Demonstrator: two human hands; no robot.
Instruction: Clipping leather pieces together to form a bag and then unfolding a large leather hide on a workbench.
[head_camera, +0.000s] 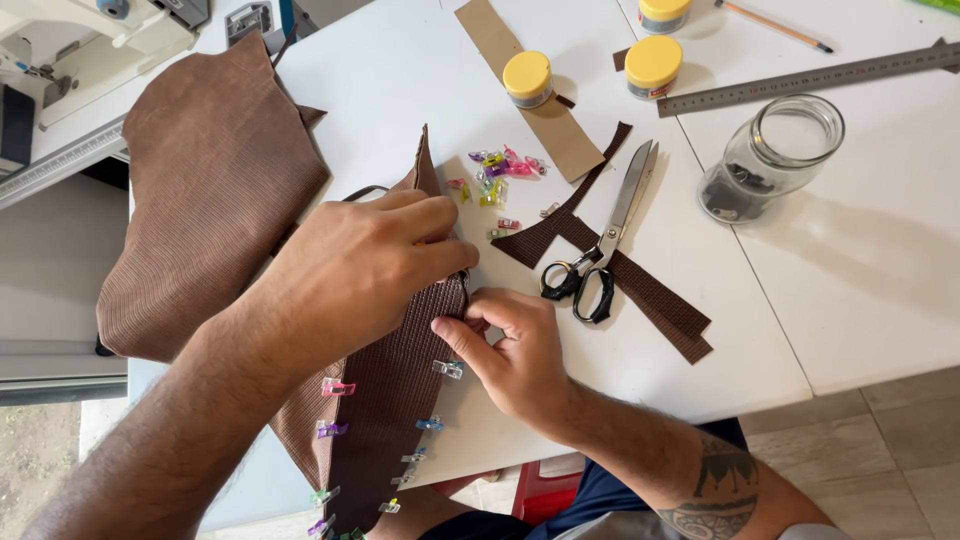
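A long brown textured fabric piece (385, 400) lies on the white table (640, 370), its folded edges held by several small coloured clips (447, 369). My left hand (365, 270) presses down on the upper part of the piece, fingers curled at its right edge. My right hand (515, 350) pinches that same edge just below, thumb and fingers closed on the fabric. What lies between the fingertips is hidden.
A pile of loose coloured clips (497, 172), black-handled scissors (600, 250) on brown fabric strips (650, 295), a glass jar (770, 160), yellow-lidded jars (527, 78), a steel ruler (810, 78), a pencil, a larger brown fabric sheet (205, 190), a sewing machine at top left.
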